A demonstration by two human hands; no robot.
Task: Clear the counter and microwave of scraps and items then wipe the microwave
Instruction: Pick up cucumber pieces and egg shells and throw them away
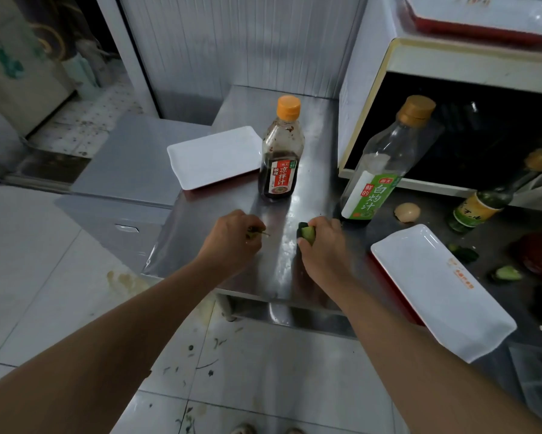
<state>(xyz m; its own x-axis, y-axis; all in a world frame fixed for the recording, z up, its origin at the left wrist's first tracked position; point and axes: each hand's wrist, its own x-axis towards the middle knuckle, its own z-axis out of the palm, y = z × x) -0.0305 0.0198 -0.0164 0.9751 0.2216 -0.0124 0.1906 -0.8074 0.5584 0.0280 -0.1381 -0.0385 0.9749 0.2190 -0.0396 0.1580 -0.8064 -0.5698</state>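
On the steel counter (282, 264) my left hand (232, 236) pinches small green vegetable scraps (257, 231). My right hand (321, 242) grips a cucumber piece (307, 233). Behind the hands stands a dark sauce bottle (279, 151) with an orange cap. A clear bottle with a green label (379, 170) stands in front of the microwave (451, 120). An eggshell (407, 212) and more cucumber scraps (506, 273) lie further right. A red-and-white tray (489, 17) sits on top of the microwave.
A white tray (213, 156) lies at the counter's back left, another white tray (442, 289) at the front right, overhanging the edge. A green bottle (479, 205) stands beside the microwave. The tiled floor (247, 371) below is stained, with scraps on it.
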